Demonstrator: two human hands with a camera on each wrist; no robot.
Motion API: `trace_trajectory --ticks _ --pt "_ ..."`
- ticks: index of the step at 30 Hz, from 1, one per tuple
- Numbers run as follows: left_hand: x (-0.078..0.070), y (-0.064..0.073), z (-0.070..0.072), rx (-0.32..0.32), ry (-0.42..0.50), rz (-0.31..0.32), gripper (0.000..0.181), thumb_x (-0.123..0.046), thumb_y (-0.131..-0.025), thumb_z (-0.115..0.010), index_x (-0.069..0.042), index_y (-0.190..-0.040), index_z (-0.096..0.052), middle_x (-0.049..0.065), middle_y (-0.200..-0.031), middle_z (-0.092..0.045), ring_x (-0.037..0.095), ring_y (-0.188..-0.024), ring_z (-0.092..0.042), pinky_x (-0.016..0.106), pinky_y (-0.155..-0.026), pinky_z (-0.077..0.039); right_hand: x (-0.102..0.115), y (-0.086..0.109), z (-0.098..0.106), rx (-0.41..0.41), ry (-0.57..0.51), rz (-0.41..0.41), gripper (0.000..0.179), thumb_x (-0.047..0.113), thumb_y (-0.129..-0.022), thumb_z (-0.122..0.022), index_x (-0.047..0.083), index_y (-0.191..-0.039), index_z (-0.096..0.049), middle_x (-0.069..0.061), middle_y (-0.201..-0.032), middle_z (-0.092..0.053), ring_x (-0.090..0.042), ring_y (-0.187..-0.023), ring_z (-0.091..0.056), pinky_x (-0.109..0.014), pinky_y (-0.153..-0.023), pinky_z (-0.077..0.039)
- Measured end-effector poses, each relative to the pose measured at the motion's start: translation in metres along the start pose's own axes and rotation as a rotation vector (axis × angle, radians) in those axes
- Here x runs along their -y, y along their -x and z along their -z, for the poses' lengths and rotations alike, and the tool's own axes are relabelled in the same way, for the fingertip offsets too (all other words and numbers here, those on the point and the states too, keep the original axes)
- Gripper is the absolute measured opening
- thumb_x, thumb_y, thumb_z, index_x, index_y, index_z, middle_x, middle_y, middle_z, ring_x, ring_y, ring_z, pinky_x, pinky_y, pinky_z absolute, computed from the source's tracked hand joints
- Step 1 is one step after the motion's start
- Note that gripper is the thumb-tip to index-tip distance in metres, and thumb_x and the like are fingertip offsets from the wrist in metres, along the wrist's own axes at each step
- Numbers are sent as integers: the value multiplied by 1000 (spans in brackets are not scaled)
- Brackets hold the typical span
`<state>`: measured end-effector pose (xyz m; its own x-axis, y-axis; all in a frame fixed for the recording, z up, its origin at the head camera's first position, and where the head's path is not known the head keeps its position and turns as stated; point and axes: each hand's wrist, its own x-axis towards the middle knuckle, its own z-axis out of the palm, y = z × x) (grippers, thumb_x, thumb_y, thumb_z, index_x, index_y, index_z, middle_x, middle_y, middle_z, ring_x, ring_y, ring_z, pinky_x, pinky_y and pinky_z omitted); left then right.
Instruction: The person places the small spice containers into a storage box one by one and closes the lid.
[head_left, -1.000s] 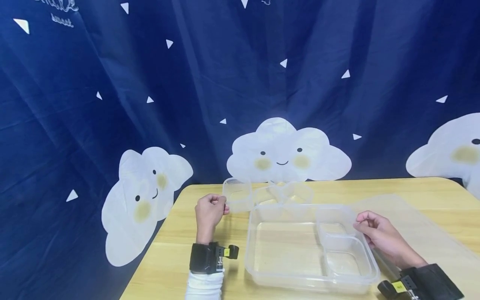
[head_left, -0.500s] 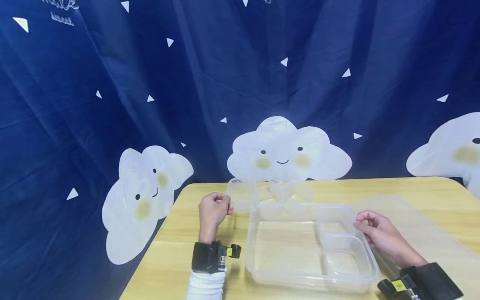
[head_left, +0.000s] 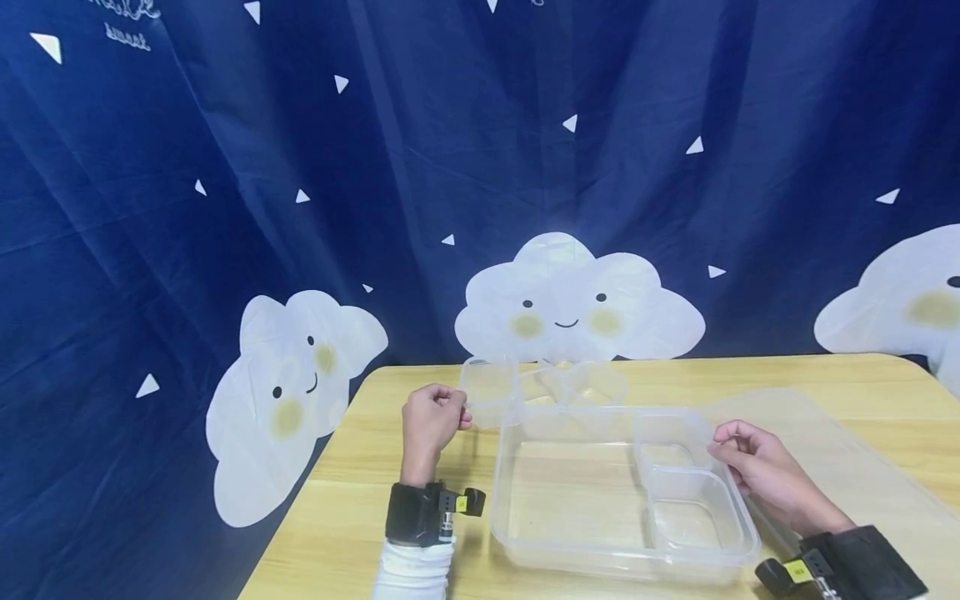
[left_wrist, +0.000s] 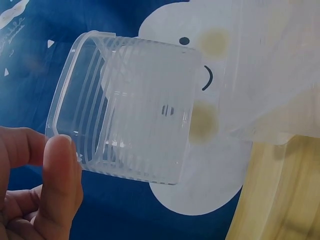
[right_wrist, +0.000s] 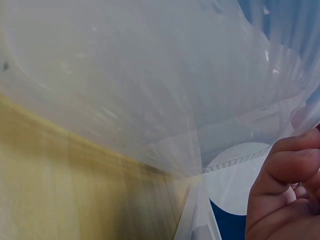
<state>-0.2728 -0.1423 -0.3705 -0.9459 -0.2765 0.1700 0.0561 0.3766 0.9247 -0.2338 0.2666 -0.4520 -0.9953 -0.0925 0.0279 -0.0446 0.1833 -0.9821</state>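
Head view | left hand (head_left: 429, 419) pinches small clear cup (head_left: 491, 392) | right hand (head_left: 757, 465) apparently grips tray (head_left: 570, 546) rim

On the table (head_left: 360, 467), small cups (head_left: 555, 385) stand behind the big tray (head_left: 525, 500); a lid (head_left: 847, 450) lies right.

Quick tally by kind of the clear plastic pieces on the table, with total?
Large tray: 1
Small tubs: 4 (held tub, two behind the tray, one inside the tray)
Flat lid: 1
Total: 6
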Motion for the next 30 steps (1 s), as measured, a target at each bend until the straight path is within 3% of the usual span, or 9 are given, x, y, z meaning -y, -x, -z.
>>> trace_trajectory --ticks 17,30 --pt "-5 4 -4 60 -30 -11 13 -10 -86 -60 1 -83 -67 6 -63 -66 17 -52 -66 35 -57 -59 -1 1 1 -1 -4 33 11 9 -98 -54 -1 -98 -49 3 -71 -41 -9 -53 -41 -24 -43 -39" --pt "-8 7 -3 128 -35 4 13 -9 -86 -59 2 -83 -66 7 -62 -66 17 -52 -66 28 -54 -57 0 0 1 -4 14 34 11 9 -98 -54 -1 -98 -49 3 -72 -43 -9 -53 -42 -24 -44 -40"
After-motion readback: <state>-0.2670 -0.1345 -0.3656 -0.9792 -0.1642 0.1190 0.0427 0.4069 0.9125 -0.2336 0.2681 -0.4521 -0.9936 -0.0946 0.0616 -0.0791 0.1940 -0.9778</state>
